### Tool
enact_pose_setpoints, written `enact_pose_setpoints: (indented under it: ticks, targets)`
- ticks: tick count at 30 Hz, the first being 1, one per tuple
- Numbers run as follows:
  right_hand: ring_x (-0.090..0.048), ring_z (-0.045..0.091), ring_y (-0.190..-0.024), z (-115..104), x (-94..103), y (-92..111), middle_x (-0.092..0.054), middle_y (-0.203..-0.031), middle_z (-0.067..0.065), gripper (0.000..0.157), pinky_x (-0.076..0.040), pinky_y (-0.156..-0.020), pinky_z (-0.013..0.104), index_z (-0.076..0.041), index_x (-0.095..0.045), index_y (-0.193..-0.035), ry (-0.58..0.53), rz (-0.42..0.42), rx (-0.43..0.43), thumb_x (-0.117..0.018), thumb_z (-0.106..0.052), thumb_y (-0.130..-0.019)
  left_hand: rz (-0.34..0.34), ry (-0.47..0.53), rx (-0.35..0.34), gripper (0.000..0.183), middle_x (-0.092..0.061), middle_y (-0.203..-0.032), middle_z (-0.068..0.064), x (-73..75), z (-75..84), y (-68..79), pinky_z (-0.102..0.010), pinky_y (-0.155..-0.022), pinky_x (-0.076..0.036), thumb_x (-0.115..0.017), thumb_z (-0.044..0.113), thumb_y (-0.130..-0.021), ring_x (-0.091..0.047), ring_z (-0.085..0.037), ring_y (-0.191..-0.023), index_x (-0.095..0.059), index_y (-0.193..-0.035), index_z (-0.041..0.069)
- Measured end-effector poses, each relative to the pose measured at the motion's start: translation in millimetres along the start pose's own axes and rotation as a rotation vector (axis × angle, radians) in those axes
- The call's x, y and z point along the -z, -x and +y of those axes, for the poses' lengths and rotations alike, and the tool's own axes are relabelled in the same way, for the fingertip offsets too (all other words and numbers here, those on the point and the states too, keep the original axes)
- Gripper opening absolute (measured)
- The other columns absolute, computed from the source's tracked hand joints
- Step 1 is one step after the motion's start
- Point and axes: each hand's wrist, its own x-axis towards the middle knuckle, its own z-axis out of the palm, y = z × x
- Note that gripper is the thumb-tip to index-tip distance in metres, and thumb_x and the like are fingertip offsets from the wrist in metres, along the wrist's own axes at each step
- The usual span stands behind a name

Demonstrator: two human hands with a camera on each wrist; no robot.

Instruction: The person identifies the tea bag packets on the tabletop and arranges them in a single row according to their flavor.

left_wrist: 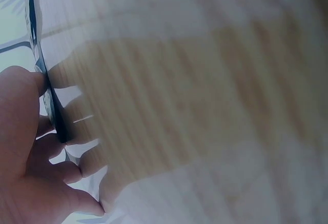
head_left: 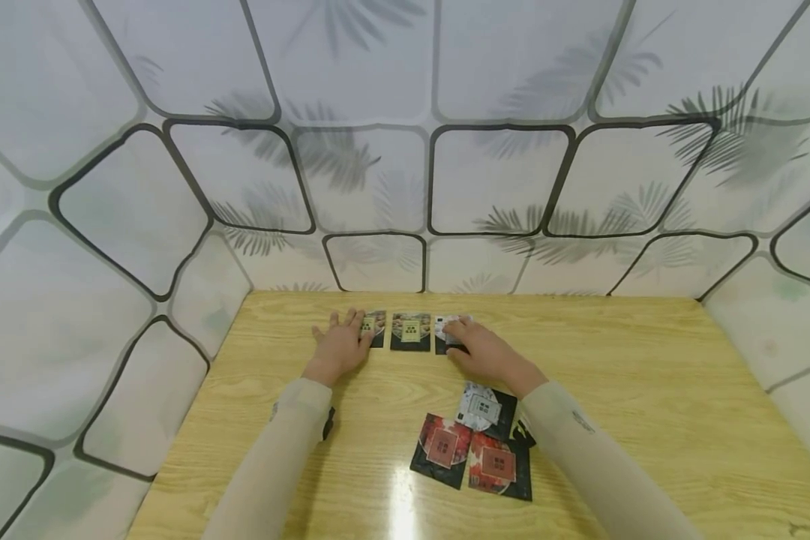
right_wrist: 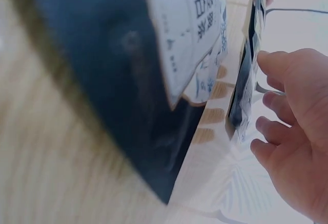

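Three flat tea sachets lie in a row at the back of the wooden table in the head view. My left hand [head_left: 340,349] rests with spread fingers on the left edge of the left sachet [head_left: 378,322]. A green-labelled sachet [head_left: 410,332] sits in the middle, touched by neither hand. My right hand [head_left: 489,354] lies over the white-and-black sachet [head_left: 440,337] at the right end and hides much of it. In the right wrist view, the fingers [right_wrist: 279,131] touch or nearly touch that sachet [right_wrist: 245,88]. Neither hand appears to grip anything.
Nearer me lie another white-and-black sachet [head_left: 484,407], two red sachets [head_left: 442,448] and a yellow-and-black one [head_left: 523,431] partly hidden by the right sleeve. A dark item [head_left: 328,424] shows beside the left sleeve. Patterned walls [head_left: 378,262] rise behind and beside the table [head_left: 621,390].
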Motion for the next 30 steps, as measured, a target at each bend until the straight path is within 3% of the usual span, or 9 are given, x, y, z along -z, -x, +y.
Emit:
enact_pose_setpoints:
  ticks: [8, 15, 30]
  targets:
    - [-0.036, 0.051, -0.153, -1.6, -3.2, 16.9, -0.048, -0.159, 0.026, 0.05, -0.035, -0.122, 0.066, -0.003, -0.051, -0.155, 0.032, 0.01, 0.057, -0.058, -0.024, -0.11, -0.005, -0.001, 0.001, 0.067, -0.018, -0.177, -0.013, -0.6, -1.5, 1.1, -0.086, -0.118, -0.01, -0.034, 0.048, -0.114, -0.011, -0.053, -0.161, -0.023, -0.17, 0.012]
    - [-0.033, 0.054, -0.153, -6.9, -4.4, 35.0, -0.046, -0.16, 0.03, 0.05, -0.033, -0.121, 0.069, -0.002, -0.052, -0.154, 0.034, 0.018, 0.097, -0.059, -0.023, -0.109, 0.002, 0.009, -0.003, 0.068, -0.019, -0.176, -0.013, 0.0, -1.6, 0.3, -0.086, -0.118, -0.01, -0.034, 0.049, -0.114, -0.011, -0.052, -0.161, -0.024, -0.17, 0.012]
    - [-0.036, 0.053, -0.152, -22.8, -11.6, 75.8, -0.05, -0.159, 0.023, 0.052, -0.036, -0.12, 0.069, -0.004, -0.053, -0.154, 0.053, -0.018, 0.158, -0.063, -0.026, -0.107, 0.007, 0.012, -0.007, 0.067, -0.019, -0.176, -0.013, -0.9, -2.0, 0.2, -0.087, -0.117, -0.009, -0.034, 0.049, -0.114, -0.01, -0.053, -0.161, -0.024, -0.17, 0.012]
